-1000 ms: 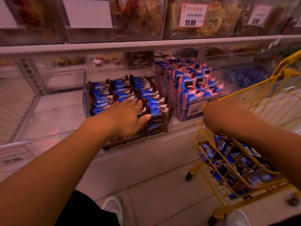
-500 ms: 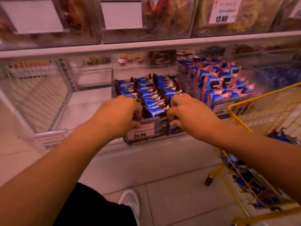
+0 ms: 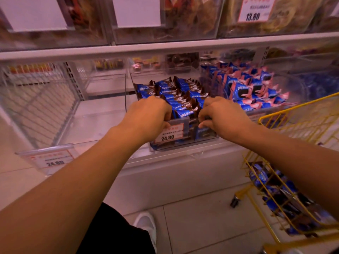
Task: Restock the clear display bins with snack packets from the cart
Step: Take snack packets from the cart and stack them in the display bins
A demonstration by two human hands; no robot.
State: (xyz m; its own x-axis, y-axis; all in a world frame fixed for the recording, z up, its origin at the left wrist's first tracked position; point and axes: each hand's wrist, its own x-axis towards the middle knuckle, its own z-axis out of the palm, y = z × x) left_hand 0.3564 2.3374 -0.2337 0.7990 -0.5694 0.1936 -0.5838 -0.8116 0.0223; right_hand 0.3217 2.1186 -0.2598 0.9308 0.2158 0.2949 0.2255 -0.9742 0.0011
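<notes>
Your left hand curls its fingers over the front wall of the clear bin, gripping its left corner. Your right hand grips the same wall at the right corner, thumb pressed on the front face. Between your two hands sit the blue and brown snack packets, packed in rows, with a 24.80 price tag just below your left fingers. The yellow cart stands under your right forearm, more packets inside.
</notes>
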